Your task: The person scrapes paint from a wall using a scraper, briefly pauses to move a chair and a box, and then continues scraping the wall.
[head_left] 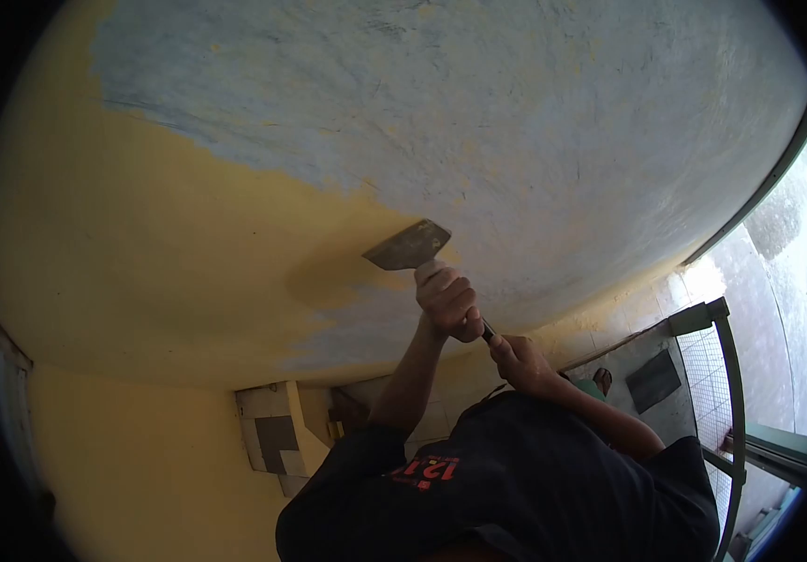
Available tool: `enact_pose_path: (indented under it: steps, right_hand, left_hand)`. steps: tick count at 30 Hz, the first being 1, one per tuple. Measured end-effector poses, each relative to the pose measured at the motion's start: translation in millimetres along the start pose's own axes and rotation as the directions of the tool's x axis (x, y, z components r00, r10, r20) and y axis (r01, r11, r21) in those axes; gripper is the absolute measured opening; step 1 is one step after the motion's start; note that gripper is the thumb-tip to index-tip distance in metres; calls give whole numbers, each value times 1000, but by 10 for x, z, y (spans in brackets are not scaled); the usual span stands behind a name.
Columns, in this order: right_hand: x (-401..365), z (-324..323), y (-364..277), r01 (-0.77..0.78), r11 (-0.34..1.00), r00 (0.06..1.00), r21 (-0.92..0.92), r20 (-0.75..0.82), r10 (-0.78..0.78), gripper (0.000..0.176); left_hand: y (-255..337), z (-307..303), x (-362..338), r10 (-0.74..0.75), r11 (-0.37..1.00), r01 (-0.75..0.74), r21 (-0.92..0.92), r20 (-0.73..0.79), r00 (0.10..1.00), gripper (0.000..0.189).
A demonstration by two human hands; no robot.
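A wide-bladed scraper (410,245) lies with its trapezoid metal blade against the wall, where yellow paint (207,234) meets an exposed grey-blue surface (478,103). My left hand (447,300) is closed around the scraper just below the blade. Farther down, my right hand (521,363) grips the end of the dark handle (489,332), a short piece of which shows between both hands. My fingers hide most of the handle. The blade's shadow falls on the yellow paint to its left.
A green metal frame with mesh (724,375) stands at the right, beside a bright opening. Floor tiles with a dark grey square (653,381) lie below, near a foot (602,379). A tiled ledge (277,436) sits at lower left.
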State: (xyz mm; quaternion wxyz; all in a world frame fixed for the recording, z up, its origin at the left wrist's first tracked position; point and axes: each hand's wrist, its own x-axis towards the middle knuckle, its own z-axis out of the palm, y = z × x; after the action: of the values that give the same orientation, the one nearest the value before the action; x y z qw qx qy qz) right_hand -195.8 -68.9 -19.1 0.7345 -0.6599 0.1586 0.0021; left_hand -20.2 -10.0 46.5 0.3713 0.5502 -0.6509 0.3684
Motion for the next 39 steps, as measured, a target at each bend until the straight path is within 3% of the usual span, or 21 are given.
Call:
enact_pose_path:
  steps: [11, 12, 17, 19, 25, 29, 32, 34, 37, 39]
  right_hand:
    - [-111, -32, -28, -9, 999, 998, 47, 57, 6, 57]
    - [-130, -26, -61, -14, 999, 999, 32, 44, 12, 57]
    - [14, -13, -74, -44, 998, 999, -34, 24, 45, 55]
    - [48, 71, -56, 37, 999, 999, -22, 4, -37, 54]
    - [22, 88, -675, 199, 970, 978, -139, 92, -187, 48]
    - [-35, -70, 14, 200, 978, 961, -63, 206, -184, 43]
    - [-63, -132, 724, 80, 982, 992, -170, 111, -62, 40]
    - [-43, -141, 1036, -14, 952, 997, -305, -75, -10, 40]
    - [61, -42, 1236, -18, 967, 987, -254, -158, -23, 40]
    - [103, -32, 1257, -57, 970, 992, -235, -123, 28, 41]
  left_hand:
    - [61, -83, 157, 7, 999, -8, 31, 37, 999, 28]
    - [50, -101, 152, -3, 1000, 2, 27, 52, 999, 35]
    - [-38, -62, 61, 18, 997, -19, 75, 14, 1000, 32]
    - [-69, -131, 119, 49, 998, -50, 25, 12, 999, 31]
    - [-153, -521, 441, 102, 985, -94, 143, -50, 994, 28]
    - [81, -350, -198, 6, 991, -19, 132, 104, 995, 27]
    - [294, 68, -685, -1, 998, -14, 66, 213, 977, 29]
    - [333, 292, -880, -42, 999, 33, 39, 240, 970, 29]
    - [278, 410, -1044, -104, 995, 98, 33, 297, 949, 29]
    - [239, 396, -1126, -128, 992, 121, 44, 329, 936, 29]
